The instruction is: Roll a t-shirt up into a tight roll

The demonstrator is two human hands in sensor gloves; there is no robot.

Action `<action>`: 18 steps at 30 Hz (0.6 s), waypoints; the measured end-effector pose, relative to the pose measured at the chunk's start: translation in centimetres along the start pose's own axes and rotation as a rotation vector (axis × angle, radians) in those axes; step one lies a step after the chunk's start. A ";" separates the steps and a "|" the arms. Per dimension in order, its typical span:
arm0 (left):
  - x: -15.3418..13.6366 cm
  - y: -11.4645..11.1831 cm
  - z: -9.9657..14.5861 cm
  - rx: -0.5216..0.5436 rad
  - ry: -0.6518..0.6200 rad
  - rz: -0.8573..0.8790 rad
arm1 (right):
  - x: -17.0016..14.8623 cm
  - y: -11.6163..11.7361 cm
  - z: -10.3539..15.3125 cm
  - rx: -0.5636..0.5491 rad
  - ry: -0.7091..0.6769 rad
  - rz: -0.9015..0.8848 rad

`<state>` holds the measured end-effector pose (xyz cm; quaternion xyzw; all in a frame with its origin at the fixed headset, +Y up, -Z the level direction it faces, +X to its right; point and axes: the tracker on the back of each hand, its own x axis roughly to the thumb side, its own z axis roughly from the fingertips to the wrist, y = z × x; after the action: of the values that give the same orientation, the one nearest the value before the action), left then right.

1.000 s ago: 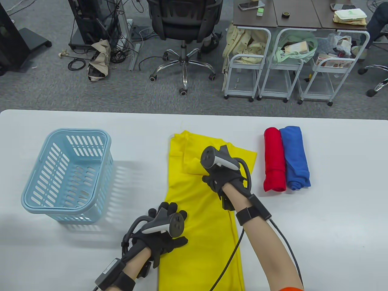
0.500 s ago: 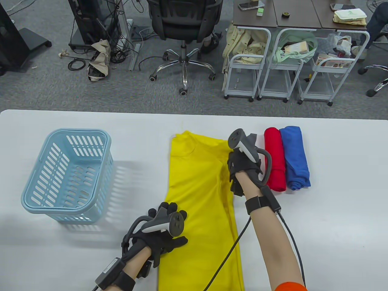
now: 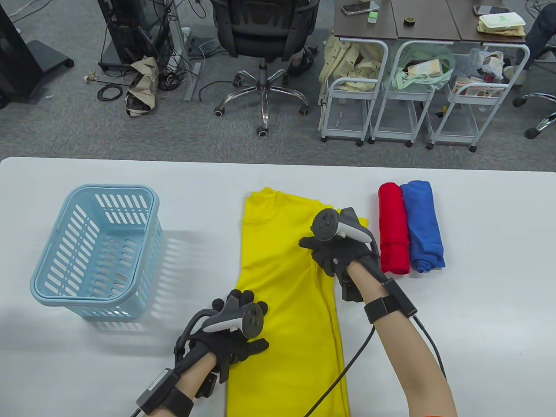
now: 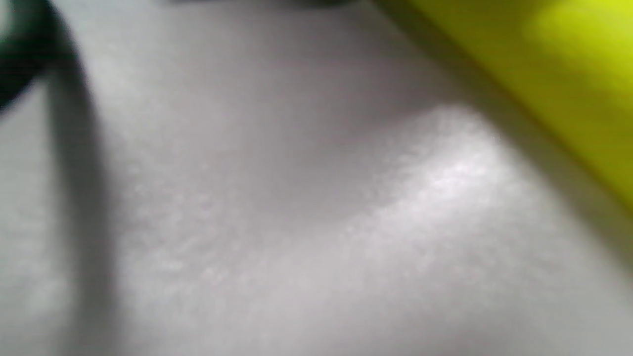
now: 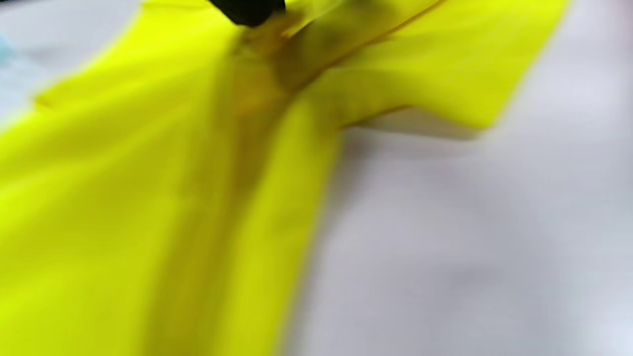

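The yellow t-shirt [image 3: 282, 282] lies flat on the white table [image 3: 478, 312] as a long strip, collar at the far end. My left hand [image 3: 236, 343] rests on its near left edge with fingers spread flat. My right hand [image 3: 332, 258] lies on the shirt's right side by the armpit, thumb pointing left, its fingers hidden under the tracker. In the right wrist view a black fingertip [image 5: 247, 10] touches the yellow fabric [image 5: 148, 198], and the sleeve [image 5: 435, 74] lies spread out to the right. The blurred left wrist view shows table and the shirt's edge [image 4: 568, 59].
A light blue plastic basket [image 3: 95, 252] stands at the table's left. A red fabric roll [image 3: 393, 230] and a blue fabric roll [image 3: 423, 226] lie side by side just right of my right hand. An office chair and wire carts stand beyond the far edge.
My right hand swept the folded sleeve from the chest out to the right, then drew back left and nearer onto the shirt. The left hand stayed put.
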<state>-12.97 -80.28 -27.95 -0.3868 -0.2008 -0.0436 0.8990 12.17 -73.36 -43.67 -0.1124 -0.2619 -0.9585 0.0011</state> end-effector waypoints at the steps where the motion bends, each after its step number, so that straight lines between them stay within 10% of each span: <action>1: 0.0 0.0 0.0 -0.002 -0.001 0.001 | -0.5 -0.2 0.3 -0.009 0.034 0.044; 5: 0.0 0.0 0.0 -0.009 -0.005 0.005 | -3.8 -1.2 2.9 0.092 0.255 0.066; 13: -0.2 0.1 0.0 -0.015 -0.019 0.029 | -0.3 0.8 2.2 0.132 -0.074 -0.113; 18: -0.3 0.1 0.0 -0.025 -0.013 0.033 | -1.5 1.1 2.9 0.099 0.175 0.121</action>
<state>-13.21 -80.28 -28.14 -0.4014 -0.1999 -0.0288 0.8934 14.36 -72.96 -41.06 -0.0436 -0.3007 -0.9487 0.0872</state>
